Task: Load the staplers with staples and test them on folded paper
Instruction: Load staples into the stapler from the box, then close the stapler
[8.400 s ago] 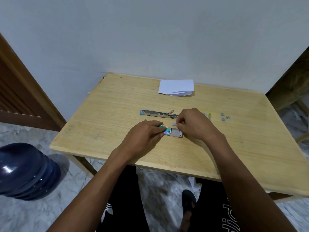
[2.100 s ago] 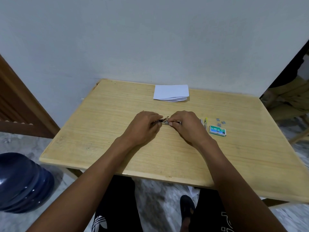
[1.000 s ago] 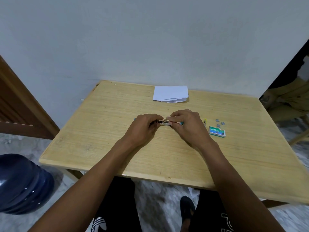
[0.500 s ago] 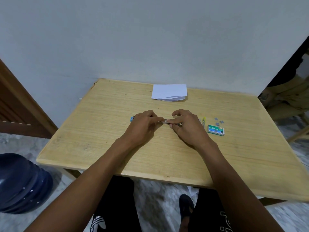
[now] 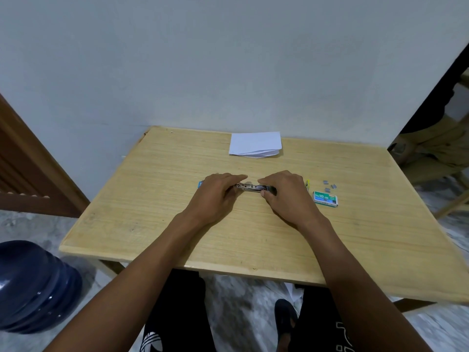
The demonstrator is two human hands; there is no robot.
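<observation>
Head view: stapler (image 5: 250, 187), opened flat, lies mid-table (image 5: 152, 212) between both hands. Left hand (image 5: 218, 193) grips its left half, blue end poking out. Right hand (image 5: 284, 190) pinches the right end, thumb below.

Judgement: steady the base, keep the staple strip seated in the channel, close without skewing.

Versus earliest frame: staple box (image 5: 325, 198) now lies right, beside loose staples (image 5: 330, 185); both hands were on it then.
</observation>
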